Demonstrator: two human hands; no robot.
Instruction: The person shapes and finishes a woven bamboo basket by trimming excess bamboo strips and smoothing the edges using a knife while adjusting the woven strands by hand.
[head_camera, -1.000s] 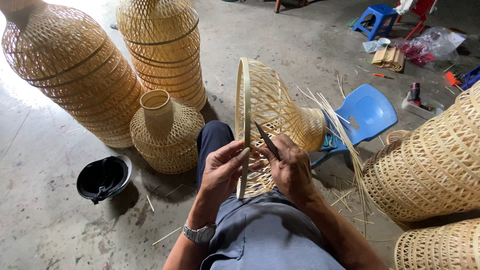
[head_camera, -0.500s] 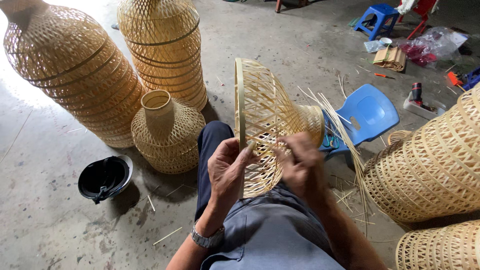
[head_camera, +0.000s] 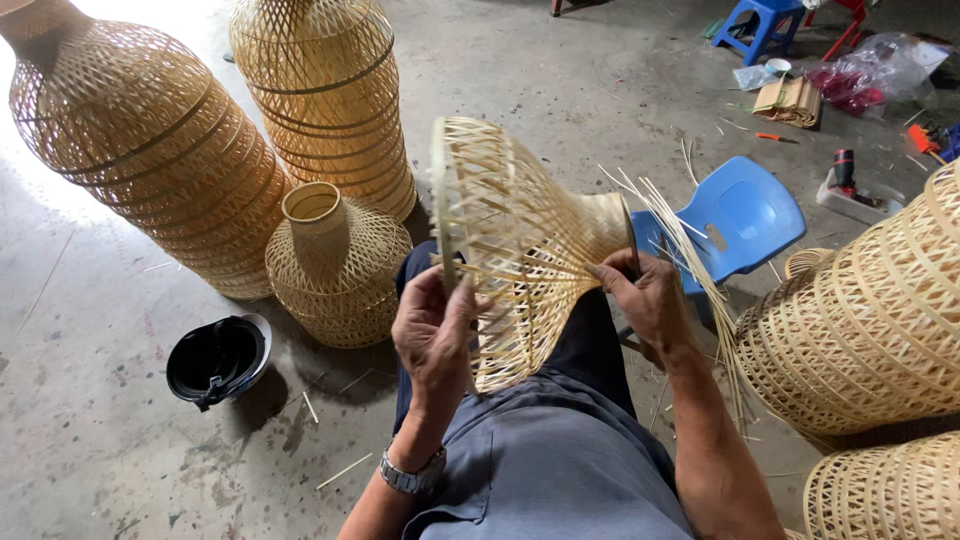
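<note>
Three woven baskets (head_camera: 330, 262) left; blue chair (head_camera: 742, 222) behind held frame (head_camera: 510, 240).

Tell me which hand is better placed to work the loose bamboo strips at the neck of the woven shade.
Right. The right hand rests at the narrow neck of the woven bamboo shade, beside the loose strips. The left hand holds the wide rim, steadying it.

The left hand (head_camera: 432, 335) is raised in front of the body, back toward the camera, fingers curled closed in a grip, with a metal watch on its wrist. The right hand (head_camera: 645, 300) reaches forward from a bare forearm, fingers bent and pinched together. Both hands sit near each other above the lap.
</note>
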